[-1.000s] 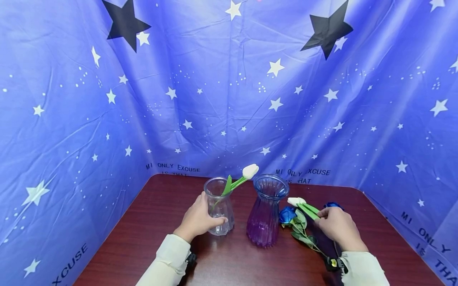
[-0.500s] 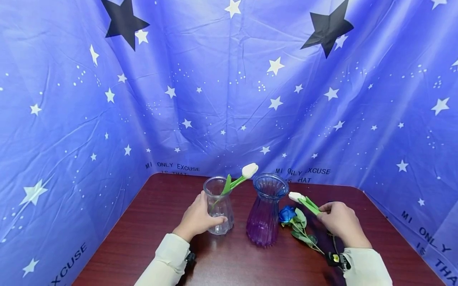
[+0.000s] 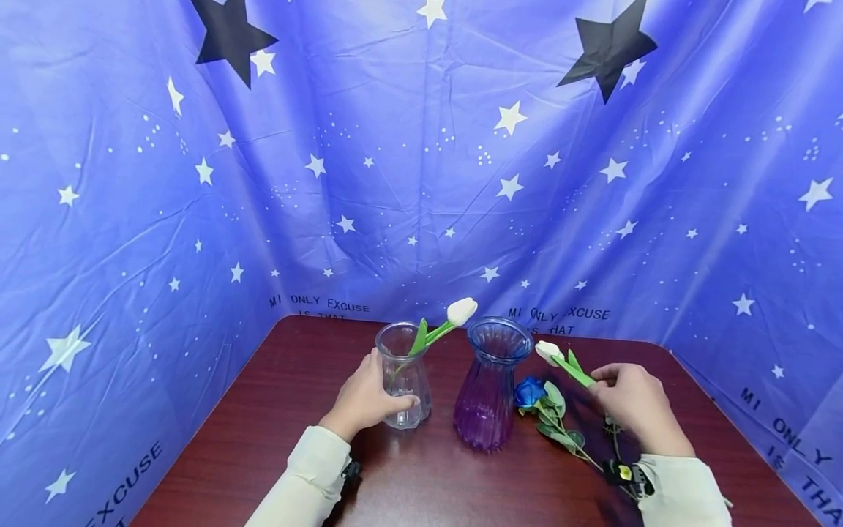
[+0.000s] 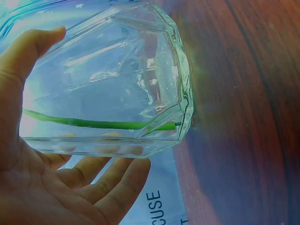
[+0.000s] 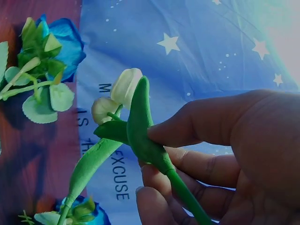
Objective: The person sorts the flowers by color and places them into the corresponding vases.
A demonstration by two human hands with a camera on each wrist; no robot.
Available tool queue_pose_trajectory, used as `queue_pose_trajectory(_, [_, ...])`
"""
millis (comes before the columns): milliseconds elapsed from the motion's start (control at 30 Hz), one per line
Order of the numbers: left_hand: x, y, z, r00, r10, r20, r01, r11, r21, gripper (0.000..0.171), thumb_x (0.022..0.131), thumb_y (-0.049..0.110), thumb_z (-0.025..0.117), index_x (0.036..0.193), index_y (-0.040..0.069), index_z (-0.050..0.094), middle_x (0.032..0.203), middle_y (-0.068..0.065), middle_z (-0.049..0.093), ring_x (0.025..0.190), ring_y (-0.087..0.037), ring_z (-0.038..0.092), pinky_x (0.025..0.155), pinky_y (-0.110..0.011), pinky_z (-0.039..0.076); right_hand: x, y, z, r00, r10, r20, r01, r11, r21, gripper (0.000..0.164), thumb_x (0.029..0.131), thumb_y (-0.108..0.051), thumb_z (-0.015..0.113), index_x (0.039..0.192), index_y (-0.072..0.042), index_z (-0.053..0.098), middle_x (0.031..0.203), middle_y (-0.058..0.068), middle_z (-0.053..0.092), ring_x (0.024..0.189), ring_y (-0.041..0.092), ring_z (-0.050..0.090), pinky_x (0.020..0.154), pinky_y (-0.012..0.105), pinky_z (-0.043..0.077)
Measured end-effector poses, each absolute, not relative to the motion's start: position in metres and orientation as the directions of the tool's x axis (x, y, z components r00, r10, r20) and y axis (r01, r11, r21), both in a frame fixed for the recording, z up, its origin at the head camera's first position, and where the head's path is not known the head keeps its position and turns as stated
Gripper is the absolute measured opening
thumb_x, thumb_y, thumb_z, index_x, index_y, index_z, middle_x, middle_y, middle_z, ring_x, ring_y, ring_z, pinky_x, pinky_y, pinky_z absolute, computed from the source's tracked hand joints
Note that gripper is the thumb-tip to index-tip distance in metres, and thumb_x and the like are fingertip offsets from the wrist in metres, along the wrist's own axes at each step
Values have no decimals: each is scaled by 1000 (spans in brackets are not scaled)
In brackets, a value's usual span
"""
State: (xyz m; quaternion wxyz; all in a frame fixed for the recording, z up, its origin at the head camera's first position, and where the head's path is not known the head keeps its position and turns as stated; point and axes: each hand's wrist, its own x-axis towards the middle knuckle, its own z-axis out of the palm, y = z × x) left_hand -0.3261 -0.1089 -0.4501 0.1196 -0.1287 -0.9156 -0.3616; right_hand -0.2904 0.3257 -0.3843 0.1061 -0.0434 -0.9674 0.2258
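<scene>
My left hand holds a clear glass vase from its left side, thumb in front. A white tulip leans rightward out of its rim; the left wrist view shows its green stem reaching the vase's base. Pinched in my right hand is another white tulip, its bud pointing left, above the table. In the right wrist view, thumb and fingers close on its leaves and stem; another pale tulip bud overlaps it there. Between my hands stands a blue-and-purple glass vase.
A blue rose with green leaves lies right of the purple vase. Another blue rose shows low in the right wrist view. The dark red wooden table ends at a blue starry curtain on the back and sides.
My right hand has risen slightly and drifted right, lifting the white tulip off the area by the blue rose. The left hand stays on the clear vase.
</scene>
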Motion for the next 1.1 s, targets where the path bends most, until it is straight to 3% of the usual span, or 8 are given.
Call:
queue_pose_trajectory(267, [-326, -109, -450, -938, 143, 317, 322, 700, 638, 91, 68, 52, 92, 137, 15, 46, 122, -4, 60, 108, -22, 64, 91, -47, 55, -284, 323, -377, -958, 133, 255, -2, 883, -469, 30, 91, -20, 67, 112, 0, 74, 76, -2, 69, 63, 17, 53, 61, 33, 37])
queue_pose_trajectory(533, [-325, -109, -449, -936, 146, 320, 326, 702, 633, 92, 67, 52, 92, 136, 13, 46, 121, -6, 60, 107, -24, 64, 90, -48, 55, -283, 320, -375, -903, 189, 387, -30, 869, -493, 30, 95, -26, 65, 113, -5, 76, 82, 1, 72, 67, 15, 55, 64, 32, 38])
queue_pose_trajectory(767, [-325, -109, -449, -938, 146, 314, 324, 693, 644, 92, 67, 51, 92, 137, 13, 46, 122, -5, 60, 109, -24, 64, 92, -48, 55, -282, 317, -373, -892, 246, 378, -6, 832, -555, 34, 97, -30, 62, 119, -7, 74, 89, 5, 75, 73, 17, 60, 61, 31, 41])
queue_pose_trajectory(1100, [-325, -109, -449, -936, 148, 319, 328, 691, 644, 92, 67, 53, 91, 138, 14, 46, 122, -5, 60, 109, -24, 64, 92, -49, 55, -284, 317, -372, -846, 320, 427, 3, 803, -596, 34, 99, -32, 60, 122, -12, 74, 90, 5, 72, 71, 13, 55, 62, 29, 39])
